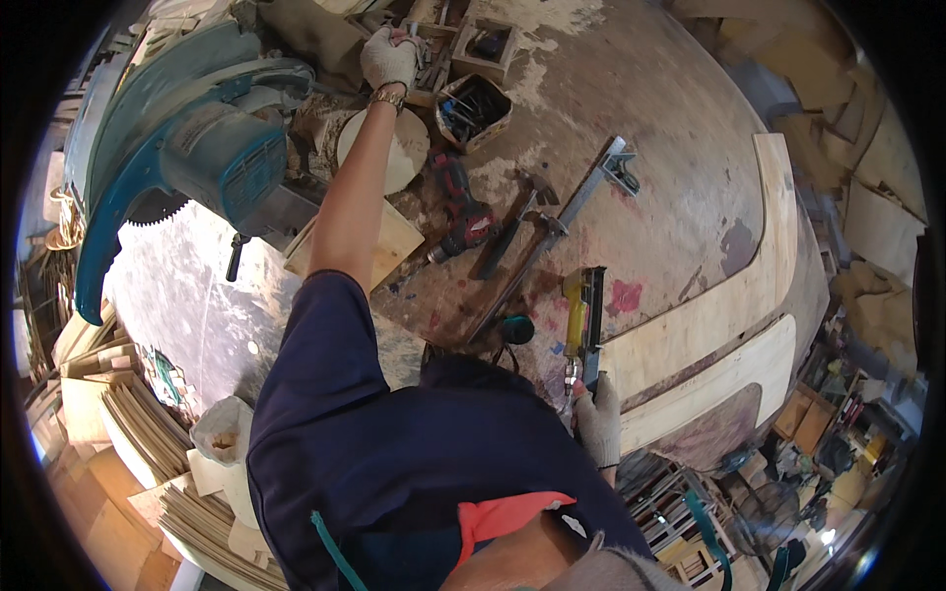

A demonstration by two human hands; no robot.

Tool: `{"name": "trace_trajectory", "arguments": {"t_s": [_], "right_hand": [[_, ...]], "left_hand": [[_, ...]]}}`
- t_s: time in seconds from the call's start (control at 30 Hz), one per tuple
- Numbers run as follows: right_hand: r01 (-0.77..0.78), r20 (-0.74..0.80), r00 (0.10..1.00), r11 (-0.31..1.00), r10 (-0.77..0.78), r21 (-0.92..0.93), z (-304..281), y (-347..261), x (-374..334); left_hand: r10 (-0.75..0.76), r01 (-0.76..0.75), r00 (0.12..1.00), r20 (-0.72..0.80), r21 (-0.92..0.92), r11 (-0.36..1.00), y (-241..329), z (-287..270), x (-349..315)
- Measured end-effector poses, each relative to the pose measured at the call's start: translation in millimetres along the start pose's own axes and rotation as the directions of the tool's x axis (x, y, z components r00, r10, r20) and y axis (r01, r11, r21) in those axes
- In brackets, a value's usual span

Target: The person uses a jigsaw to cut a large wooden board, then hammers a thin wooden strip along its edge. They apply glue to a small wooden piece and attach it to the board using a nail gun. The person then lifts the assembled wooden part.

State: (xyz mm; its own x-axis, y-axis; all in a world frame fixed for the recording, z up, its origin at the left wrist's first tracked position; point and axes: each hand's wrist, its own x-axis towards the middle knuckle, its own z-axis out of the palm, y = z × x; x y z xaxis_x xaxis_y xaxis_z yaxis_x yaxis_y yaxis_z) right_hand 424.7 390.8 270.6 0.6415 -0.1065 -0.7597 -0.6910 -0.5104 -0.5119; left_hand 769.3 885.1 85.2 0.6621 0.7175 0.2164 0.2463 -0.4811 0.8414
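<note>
My left hand (390,59), in a pale knitted glove, reaches far forward to a compartmented wooden box (434,74) of small metal pieces. Its fingers are closed at the box's near compartment; what they hold is too small to make out. Close to my body, my gloved right hand (598,422) is closed on the lower end of a yellow and black nail gun (585,315), which lies on the worktable. Beside the box stands a cut-open container (473,110) of dark small parts. A red and black cordless drill (461,209) lies below it.
A large teal circular saw (212,158) with an exposed toothed blade stands at the left. A hammer (512,227) and a long bar clamp (552,225) lie mid-table. Curved plywood pieces (690,315) are at the right. Stacked wooden strips (148,424) lie at lower left.
</note>
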Motion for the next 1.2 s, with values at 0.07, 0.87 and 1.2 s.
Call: {"name": "trace_trajectory", "arguments": {"t_s": [0.07,0.87,1.2], "right_hand": [[0.049,0.029,0.998,0.997,-0.051,0.062,-1,5,1],[0.21,0.194,0.949,0.958,-0.248,0.197,-11,99,-24],[0.306,0.197,0.924,0.942,-0.328,0.137,-25,114,-29]], "left_hand": [[0.025,-0.019,0.999,0.034,-0.17,0.985,20,-11,-16],[-0.019,0.037,0.501,0.865,0.001,0.999,194,-79,-443],[0.014,-0.161,0.582,0.813,0.098,0.982,188,-77,-471]]}}
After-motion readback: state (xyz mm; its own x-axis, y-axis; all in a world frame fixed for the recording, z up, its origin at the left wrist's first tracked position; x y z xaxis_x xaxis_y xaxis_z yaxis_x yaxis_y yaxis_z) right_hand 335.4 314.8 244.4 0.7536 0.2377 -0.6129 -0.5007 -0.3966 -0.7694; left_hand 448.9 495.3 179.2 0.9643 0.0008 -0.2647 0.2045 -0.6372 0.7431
